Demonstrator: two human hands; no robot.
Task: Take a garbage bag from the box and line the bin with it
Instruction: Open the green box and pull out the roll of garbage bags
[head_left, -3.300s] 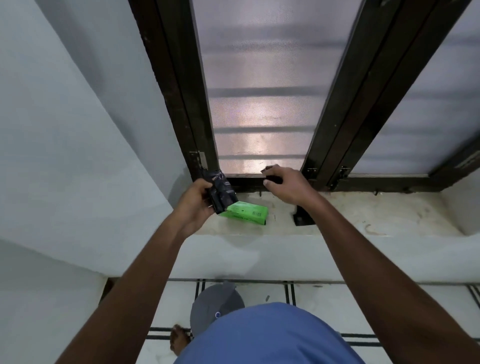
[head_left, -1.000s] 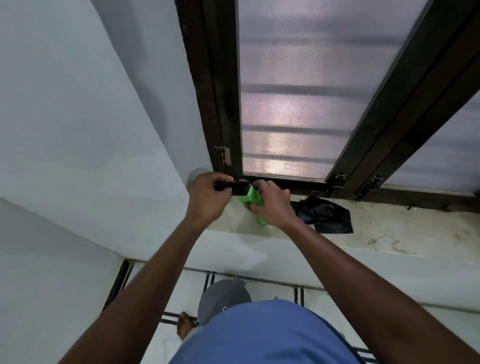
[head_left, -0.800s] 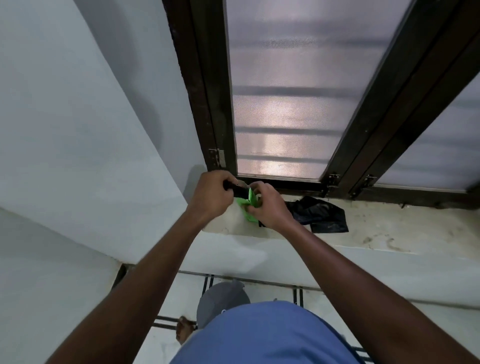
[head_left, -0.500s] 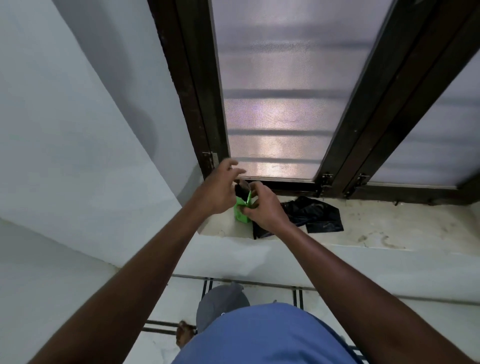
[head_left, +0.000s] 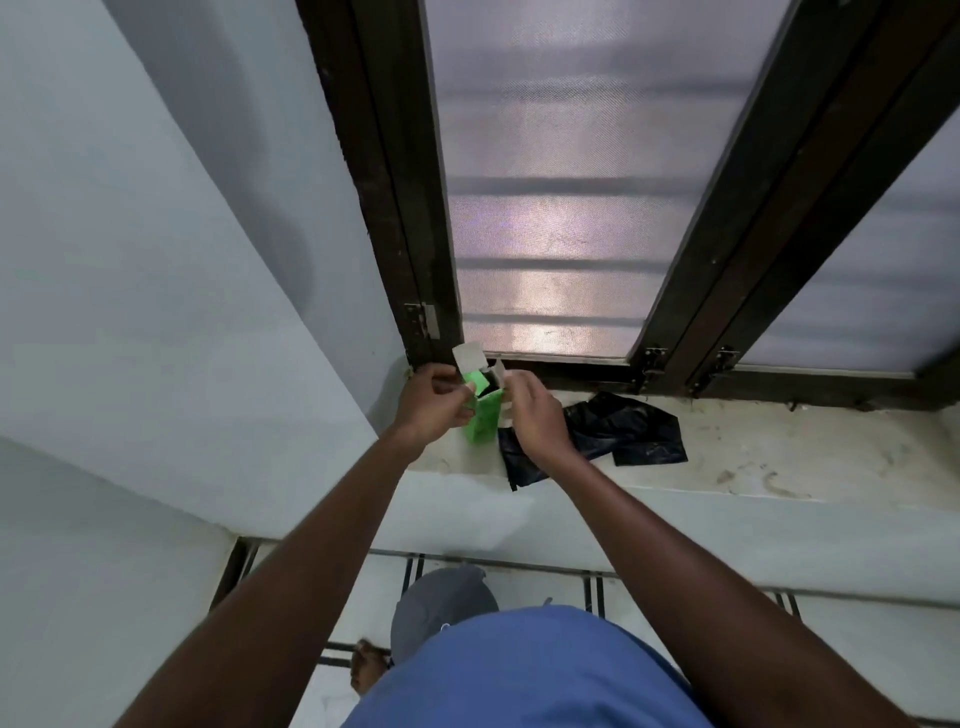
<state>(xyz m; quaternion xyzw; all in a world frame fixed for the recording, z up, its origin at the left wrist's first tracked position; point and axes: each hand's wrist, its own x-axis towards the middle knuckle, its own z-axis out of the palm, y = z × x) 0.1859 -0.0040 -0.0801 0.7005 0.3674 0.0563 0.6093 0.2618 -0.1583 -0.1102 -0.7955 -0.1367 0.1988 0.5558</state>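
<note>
A small green box (head_left: 483, 415) stands upright on the window sill (head_left: 779, 462), its white top flaps raised and a black roll showing inside. My left hand (head_left: 431, 402) pinches the box's left flap and side. My right hand (head_left: 535, 415) holds the box's right side, fingers curled at the right flap. A loose black garbage bag (head_left: 623, 431) lies crumpled on the sill just right of my right hand, one corner hanging over the sill's front edge. No bin can be made out in view.
A dark-framed frosted window (head_left: 561, 208) rises behind the sill. A pale wall (head_left: 156, 260) closes in on the left. Below are a tiled floor (head_left: 857, 649), my blue shirt and a bare foot (head_left: 369, 670).
The black roll that my left hand held went into the green box. The box now stands upright with its flaps up. One black bag was laid on the sill.
</note>
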